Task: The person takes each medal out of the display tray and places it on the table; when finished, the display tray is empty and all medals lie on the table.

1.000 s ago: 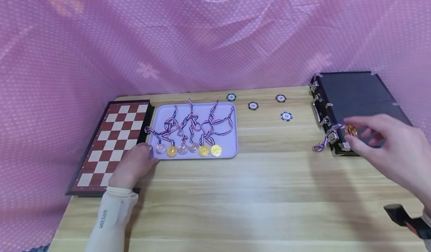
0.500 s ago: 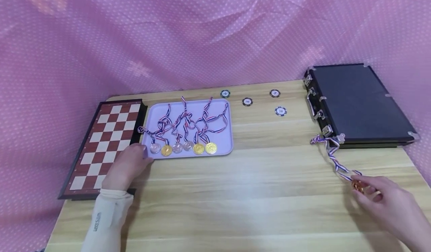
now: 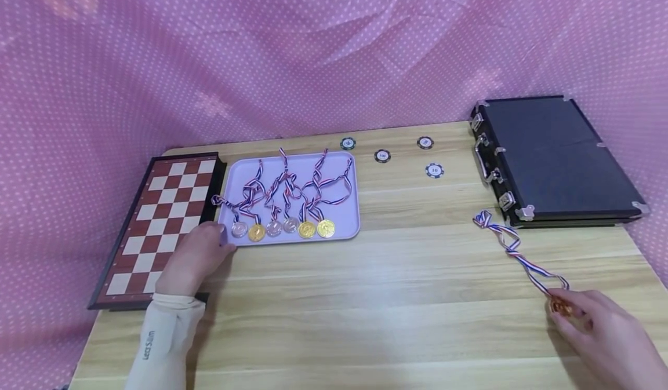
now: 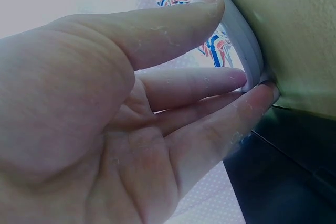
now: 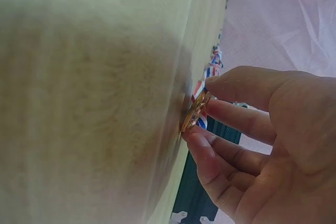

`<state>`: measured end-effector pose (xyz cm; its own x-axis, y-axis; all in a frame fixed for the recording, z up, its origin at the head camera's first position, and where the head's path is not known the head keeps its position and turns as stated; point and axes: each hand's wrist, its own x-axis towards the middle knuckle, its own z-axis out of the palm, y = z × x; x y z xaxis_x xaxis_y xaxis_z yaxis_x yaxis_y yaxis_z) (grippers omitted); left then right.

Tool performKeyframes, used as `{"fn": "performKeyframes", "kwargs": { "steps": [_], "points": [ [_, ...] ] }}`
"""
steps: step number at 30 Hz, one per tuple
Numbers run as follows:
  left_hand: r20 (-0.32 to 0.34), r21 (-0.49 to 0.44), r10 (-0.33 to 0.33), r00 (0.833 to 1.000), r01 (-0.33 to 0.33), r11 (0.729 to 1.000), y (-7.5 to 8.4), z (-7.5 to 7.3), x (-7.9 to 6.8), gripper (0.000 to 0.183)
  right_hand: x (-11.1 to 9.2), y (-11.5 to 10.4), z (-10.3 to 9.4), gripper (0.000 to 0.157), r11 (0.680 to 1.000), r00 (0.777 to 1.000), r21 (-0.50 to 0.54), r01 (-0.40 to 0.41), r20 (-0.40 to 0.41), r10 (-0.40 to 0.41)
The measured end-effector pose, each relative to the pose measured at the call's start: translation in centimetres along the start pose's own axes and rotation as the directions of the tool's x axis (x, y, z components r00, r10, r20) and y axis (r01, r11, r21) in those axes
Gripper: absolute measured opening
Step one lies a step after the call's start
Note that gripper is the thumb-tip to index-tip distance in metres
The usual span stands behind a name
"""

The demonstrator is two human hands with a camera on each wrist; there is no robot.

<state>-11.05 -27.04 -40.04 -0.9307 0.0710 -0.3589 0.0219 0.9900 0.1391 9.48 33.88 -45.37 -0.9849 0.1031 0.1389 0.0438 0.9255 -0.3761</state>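
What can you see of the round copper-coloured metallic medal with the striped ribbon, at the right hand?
The round, shiny copper-coloured metallic medal looks embossed. Its looped, twisted red, white and blue fabric-like ribbon stretches to a bunched end beside the near corner of the flat black case. The bare right hand pinches the medal, tilted, low over the pale wooden tabletop; whether its rim touches the wood is unclear.

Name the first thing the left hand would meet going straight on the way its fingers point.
The lilac tray: the left hand seems to touch its near left corner. Past the rim, the leftmost silver-coloured medal probably comes next, though depth is hard to judge.
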Motion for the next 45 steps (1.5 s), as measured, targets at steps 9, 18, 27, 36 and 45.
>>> {"fn": "performKeyframes", "kwargs": {
  "steps": [9, 18, 27, 36, 45],
  "points": [
    [0.011, 0.000, -0.001, 1.000, 0.001, 1.000, 0.0, -0.1, 0.1, 0.048, -0.4, -0.1, 0.3, 0.043, 0.999, 0.998, -0.017, 0.050, -0.043, -0.050],
    [0.002, -0.029, 0.001, 1.000, -0.001, 1.000, -0.2, 0.0, -0.2, 0.045, -0.4, 0.0, 0.4, 0.042, 0.999, 0.999, -0.033, 0.042, -0.004, -0.042],
    [0.001, -0.064, -0.024, 1.000, 0.024, 0.998, -0.1, -0.1, -0.2, 0.045, 0.2, -1.0, -0.4, 0.044, 0.999, 0.999, -0.037, -0.023, -0.035, 0.022],
    [-0.019, -0.075, -0.030, 0.999, 0.028, 0.997, -0.3, -0.7, -0.3, 0.040, 4.3, -8.8, -2.2, 0.043, 0.988, 0.991, 0.079, 0.129, -0.032, -0.127],
    [-0.031, -0.070, -0.039, 0.999, 0.036, 0.997, -0.2, -0.1, -0.3, 0.040, 9.9, -20.8, -0.8, 0.038, 0.930, 0.929, 0.170, 0.327, 0.121, -0.349]
  ]
}}
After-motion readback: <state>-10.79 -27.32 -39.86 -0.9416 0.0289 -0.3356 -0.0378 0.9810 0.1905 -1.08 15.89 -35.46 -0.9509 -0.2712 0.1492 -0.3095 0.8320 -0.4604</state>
